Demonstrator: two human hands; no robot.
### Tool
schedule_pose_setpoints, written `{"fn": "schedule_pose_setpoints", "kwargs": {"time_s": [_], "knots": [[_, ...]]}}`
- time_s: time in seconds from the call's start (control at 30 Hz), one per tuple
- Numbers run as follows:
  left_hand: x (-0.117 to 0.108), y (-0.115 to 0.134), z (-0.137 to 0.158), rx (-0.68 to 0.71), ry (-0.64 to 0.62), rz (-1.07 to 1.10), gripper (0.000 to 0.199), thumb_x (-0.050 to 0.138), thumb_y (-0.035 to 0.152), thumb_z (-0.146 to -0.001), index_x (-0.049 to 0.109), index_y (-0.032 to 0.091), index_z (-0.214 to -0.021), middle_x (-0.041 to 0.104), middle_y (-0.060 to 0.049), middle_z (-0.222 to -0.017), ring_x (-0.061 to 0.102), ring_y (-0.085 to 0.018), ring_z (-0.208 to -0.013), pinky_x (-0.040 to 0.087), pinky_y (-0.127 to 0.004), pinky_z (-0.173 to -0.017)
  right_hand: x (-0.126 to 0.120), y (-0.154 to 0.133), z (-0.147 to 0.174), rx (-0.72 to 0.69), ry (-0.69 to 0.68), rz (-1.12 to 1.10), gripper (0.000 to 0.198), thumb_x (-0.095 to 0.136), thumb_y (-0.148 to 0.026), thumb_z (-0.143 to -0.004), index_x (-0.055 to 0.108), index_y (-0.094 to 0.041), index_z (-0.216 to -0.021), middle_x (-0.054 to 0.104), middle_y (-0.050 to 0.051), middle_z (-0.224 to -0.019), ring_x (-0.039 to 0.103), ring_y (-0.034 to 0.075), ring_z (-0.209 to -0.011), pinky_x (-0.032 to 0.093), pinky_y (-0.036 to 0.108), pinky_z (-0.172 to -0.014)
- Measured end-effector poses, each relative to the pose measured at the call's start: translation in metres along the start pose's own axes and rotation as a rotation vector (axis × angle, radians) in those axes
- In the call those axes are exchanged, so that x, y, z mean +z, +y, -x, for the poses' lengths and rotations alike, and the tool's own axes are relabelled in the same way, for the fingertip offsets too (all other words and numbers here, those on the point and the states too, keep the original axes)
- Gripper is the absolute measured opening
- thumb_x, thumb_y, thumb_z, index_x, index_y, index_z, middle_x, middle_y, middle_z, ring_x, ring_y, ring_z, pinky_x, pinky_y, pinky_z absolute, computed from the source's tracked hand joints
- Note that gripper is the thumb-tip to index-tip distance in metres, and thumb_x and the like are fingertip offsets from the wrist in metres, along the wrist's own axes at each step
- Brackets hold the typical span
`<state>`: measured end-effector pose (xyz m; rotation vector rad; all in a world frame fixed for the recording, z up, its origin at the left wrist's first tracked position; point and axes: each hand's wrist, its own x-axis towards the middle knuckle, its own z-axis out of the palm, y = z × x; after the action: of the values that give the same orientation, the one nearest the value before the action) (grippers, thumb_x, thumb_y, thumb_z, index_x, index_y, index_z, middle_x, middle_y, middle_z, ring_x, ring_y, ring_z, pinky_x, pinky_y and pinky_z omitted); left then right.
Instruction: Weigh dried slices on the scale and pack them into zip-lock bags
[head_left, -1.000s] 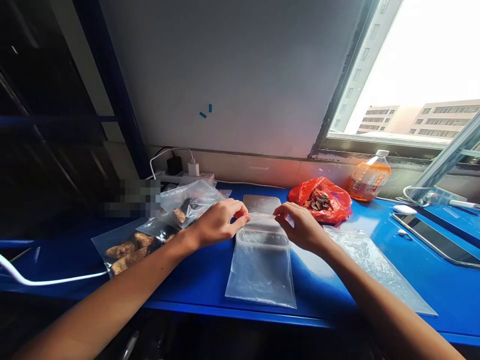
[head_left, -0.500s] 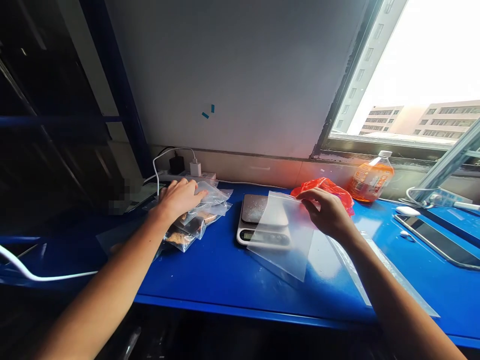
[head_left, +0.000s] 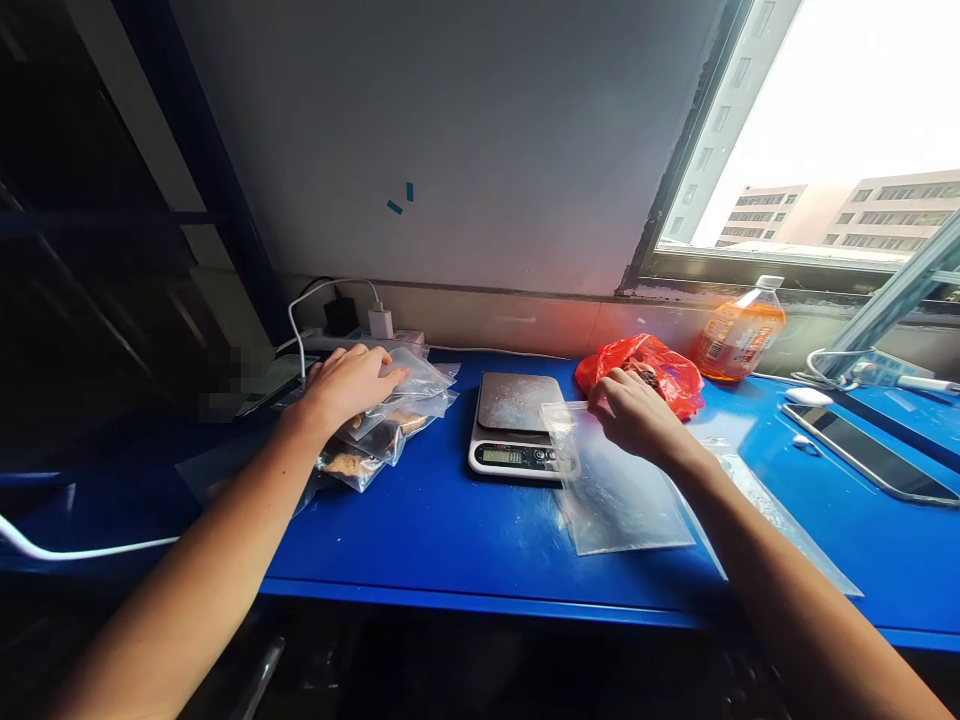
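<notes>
Head view: right hand (head_left: 634, 415) pinches a clear plastic bag (head_left: 626, 500); left hand (head_left: 349, 385), grip unclear, touches bagged brown chunks (head_left: 349, 465); red bag (head_left: 684, 382) holds dark pieces (head_left: 646, 375) near counter (head_left: 450, 530)'s back edge.

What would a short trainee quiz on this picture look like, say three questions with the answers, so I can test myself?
1. What is the right hand holding?
A) a phone
B) a clear plastic bag
C) a bottle

2. True or false: seen from the wearer's side, the scale stands to the left of the red bag.

3. Which hand is at the pile of bags with brown pieces inside?

Key:
1. B
2. True
3. The left hand
</notes>
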<state>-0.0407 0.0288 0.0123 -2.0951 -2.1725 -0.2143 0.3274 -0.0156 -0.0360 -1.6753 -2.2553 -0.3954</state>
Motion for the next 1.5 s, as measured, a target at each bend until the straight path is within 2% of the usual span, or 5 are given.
{"fn": "schedule_pose_setpoints", "kwargs": {"time_s": [0.27, 0.53, 0.8, 1.0, 1.5], "knots": [[0.003, -0.004, -0.004, 0.019, 0.012, 0.003, 0.055, 0.039, 0.060, -0.084, 0.061, 0.024, -0.119, 0.060, -0.010, -0.129, 0.054, -0.035, -0.117, 0.045, -0.043, -0.091, -0.004, -0.007, 0.000, 0.079, 0.088, 0.104, 0.017, 0.049, -0.022, -0.086, 0.067, -0.019, -0.087, 0.059, 0.013, -0.104, 0.044, 0.032, -0.102, 0.038, 0.045, -0.081], [-0.001, -0.004, -0.001, 0.016, -0.012, 0.043, 0.055, 0.039, 0.063, -0.084, 0.062, 0.024, -0.116, 0.059, -0.008, -0.130, 0.063, -0.032, -0.104, 0.049, -0.037, -0.083, 0.001, -0.002, -0.001, -0.109, 0.143, -0.011, 0.011, 0.048, -0.017, -0.085, 0.058, -0.018, -0.082, 0.061, 0.012, -0.085, 0.050, 0.026, -0.083, 0.040, 0.038, -0.077], [-0.006, -0.001, 0.002, 0.016, -0.043, 0.045, 0.052, 0.038, 0.061, -0.085, 0.060, 0.024, -0.115, 0.060, -0.008, -0.128, 0.067, -0.029, -0.092, 0.050, -0.037, -0.079, 0.000, -0.005, -0.004, -0.099, 0.191, -0.186, 0.015, 0.045, -0.011, -0.085, 0.059, -0.017, -0.089, 0.065, 0.010, -0.088, 0.057, 0.022, -0.079, 0.042, 0.032, -0.072], [-0.005, -0.004, 0.001, 0.018, -0.038, 0.060, 0.055, 0.039, 0.063, -0.083, 0.060, 0.025, -0.117, 0.059, -0.008, -0.130, 0.066, -0.030, -0.097, 0.051, -0.035, -0.076, -0.001, -0.007, -0.005, -0.069, 0.197, -0.128, 0.019, 0.046, -0.012, -0.085, 0.065, -0.016, -0.087, 0.066, 0.011, -0.089, 0.059, 0.022, -0.080, 0.043, 0.031, -0.073], [0.004, -0.013, -0.007, 0.066, 0.015, 0.053, 0.056, 0.039, 0.063, -0.082, 0.062, 0.026, -0.116, 0.063, -0.011, -0.124, 0.058, -0.032, -0.114, 0.047, -0.040, -0.090, -0.002, -0.010, -0.006, -0.111, 0.264, -0.190, 0.014, 0.049, -0.013, -0.081, 0.060, -0.018, -0.076, 0.065, 0.008, -0.081, 0.057, 0.019, -0.073, 0.043, 0.030, -0.071]]}}
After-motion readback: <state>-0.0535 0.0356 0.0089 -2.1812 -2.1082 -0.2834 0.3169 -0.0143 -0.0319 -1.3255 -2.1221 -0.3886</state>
